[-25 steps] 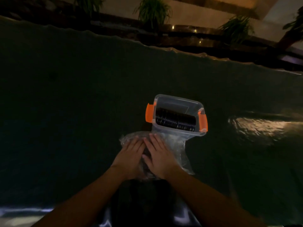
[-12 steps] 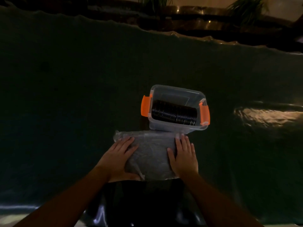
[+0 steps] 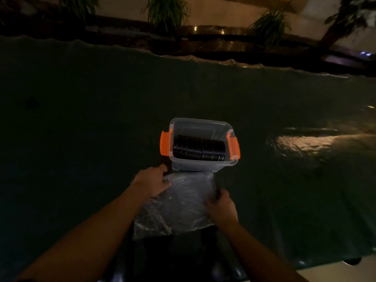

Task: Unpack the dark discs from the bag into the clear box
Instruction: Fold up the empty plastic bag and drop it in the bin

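Note:
A clear box [image 3: 200, 125] with orange side latches stands open on the dark table cover, holding a row of dark discs [image 3: 198, 148] on edge. Just in front of it lies a crinkled clear plastic bag [image 3: 181, 204], flattened; I cannot tell whether anything is inside it. My left hand [image 3: 151, 181] grips the bag's far left corner, close to the box's near left corner. My right hand [image 3: 220, 206] holds the bag's right edge, fingers curled around it.
A dark green cover [image 3: 81, 119] spans the whole table, with a bright glare patch [image 3: 305, 141] to the right. Potted plants [image 3: 166, 11] and a dark ledge stand beyond the table's far edge. A pale floor strip [image 3: 335, 269] shows at the lower right.
My hands moved apart from the bag's middle to its edges. The left hand slid up to the far left corner; the right closed on the right edge. The bag has been flattened.

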`<state>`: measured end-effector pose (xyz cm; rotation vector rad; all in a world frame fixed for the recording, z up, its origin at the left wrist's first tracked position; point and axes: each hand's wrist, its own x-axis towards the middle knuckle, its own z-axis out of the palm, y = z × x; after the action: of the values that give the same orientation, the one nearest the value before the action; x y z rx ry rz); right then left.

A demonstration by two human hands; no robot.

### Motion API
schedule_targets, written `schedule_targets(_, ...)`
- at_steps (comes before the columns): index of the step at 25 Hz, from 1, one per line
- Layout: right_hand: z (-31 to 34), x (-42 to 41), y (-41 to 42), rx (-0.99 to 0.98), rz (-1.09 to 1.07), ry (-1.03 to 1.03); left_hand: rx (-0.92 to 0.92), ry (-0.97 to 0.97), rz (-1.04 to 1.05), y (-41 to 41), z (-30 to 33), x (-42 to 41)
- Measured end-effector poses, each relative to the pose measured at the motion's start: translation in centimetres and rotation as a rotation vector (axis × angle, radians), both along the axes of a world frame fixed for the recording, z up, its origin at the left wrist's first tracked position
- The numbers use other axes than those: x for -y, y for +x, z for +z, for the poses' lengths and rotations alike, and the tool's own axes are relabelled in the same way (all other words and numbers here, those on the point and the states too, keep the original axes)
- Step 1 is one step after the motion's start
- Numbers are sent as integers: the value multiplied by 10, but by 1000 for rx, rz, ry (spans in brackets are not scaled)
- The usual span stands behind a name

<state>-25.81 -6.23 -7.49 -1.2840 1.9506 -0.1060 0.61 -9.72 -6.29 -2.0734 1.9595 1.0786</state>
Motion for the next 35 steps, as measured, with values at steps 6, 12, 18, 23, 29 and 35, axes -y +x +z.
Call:
schedule_targets(6,28,-7,-19,36,249,-182,-390,59,-11,4,27,-29)
schedule_targets(12,67,-34,-22,632,-403,-91,-923,21,384,-2,121,-91)
schedule_targets(18,121,-52,-3,1124,-71,271,-1232,-159,751,-23,174,-143)
schedule_targets(23,182,-24,-36,1142,154,-43,-982,-444,1032,-50,215,-180)
schedule_targets(29,246,-15,-67,974,618,-311,-712,-671,771,-75,274,-232)
schedule_targets(35,281,-25,-77,484,907,-698,-67,-787,599,-81,310,-258)
